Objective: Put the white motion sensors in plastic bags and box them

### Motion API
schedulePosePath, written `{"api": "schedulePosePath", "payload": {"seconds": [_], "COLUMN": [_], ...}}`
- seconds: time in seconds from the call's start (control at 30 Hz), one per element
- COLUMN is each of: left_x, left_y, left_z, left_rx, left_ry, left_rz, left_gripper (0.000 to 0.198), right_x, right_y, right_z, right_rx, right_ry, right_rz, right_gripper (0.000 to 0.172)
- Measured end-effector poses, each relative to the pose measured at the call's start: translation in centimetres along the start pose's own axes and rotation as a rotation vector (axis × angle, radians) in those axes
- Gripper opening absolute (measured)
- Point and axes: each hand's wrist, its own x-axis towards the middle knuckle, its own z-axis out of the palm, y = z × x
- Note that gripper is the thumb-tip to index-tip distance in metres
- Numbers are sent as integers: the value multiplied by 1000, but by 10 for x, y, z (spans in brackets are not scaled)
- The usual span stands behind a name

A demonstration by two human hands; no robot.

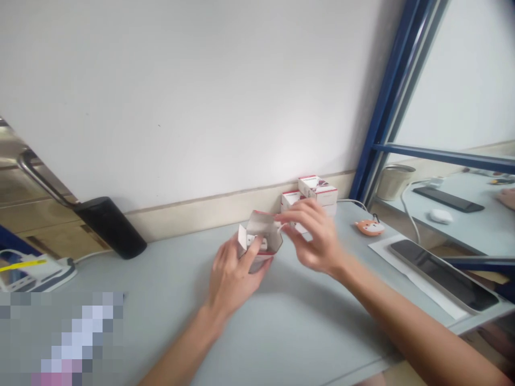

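An open cardboard box [262, 220], white with red edges, is held above the table by my left hand [235, 273]. Its flaps stand up, and one left finger reaches over the rim into the opening. Inside lies a white item [264, 244], partly covered by that finger; its kind cannot be made out. My right hand [314, 238] is at the box's right side, with thumb and forefinger closed on the edge of a flap. Behind that hand are similar white and red boxes [317, 188] against the wall, partly hidden by it.
On the grey table [169, 300], a black cylinder [112, 228] leans at the left, near a white device [48, 273] with a cable. At the right are an orange animal-shaped case [369, 227] and a phone [442, 273] on white paper. A blue-framed glass partition [446, 155] borders that side.
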Motion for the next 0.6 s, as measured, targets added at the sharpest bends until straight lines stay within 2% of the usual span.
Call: {"api": "schedulePosePath", "payload": {"seconds": [0.1, 0.2, 0.4, 0.6], "left_x": [3, 5, 10, 9], "left_y": [-3, -7, -8, -8], "left_z": [0, -1, -6, -3], "left_rx": [23, 33, -13, -10], "left_ry": [8, -19, -71, -31], "left_rz": [34, 76, 152, 149], "left_gripper": [56, 46, 36, 38], "right_x": [-3, -7, -10, -11], "right_y": [-10, -5, 4, -6], "right_z": [4, 10, 17, 24], "right_rx": [7, 31, 125, -4], "right_ry": [-238, -386, -434, -396], "right_rz": [-52, 70, 225, 213], "right_gripper": [32, 38, 25, 19]}}
